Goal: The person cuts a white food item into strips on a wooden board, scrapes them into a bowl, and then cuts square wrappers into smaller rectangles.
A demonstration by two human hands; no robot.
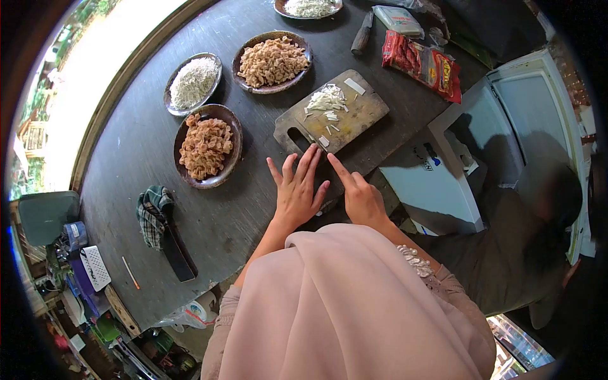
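A wooden cutting board lies at the table's near side, with thin white strips heaped on it and a few loose pieces close to its handle slot. My left hand is spread, its fingertips touching the board's near edge beside those pieces. To its right, my right hand has the index finger stretched toward the same spot and the other fingers curled. A thin dark knife blade shows at the fingertips; its handle is hidden under my right hand. A larger white slab rests at the board's far corner.
Bowls of brown pieces and plates of white shreds stand ahead and left. A red packet, a dark-handled tool, a checked cloth and a phone-like dark slab lie around. A person sits right.
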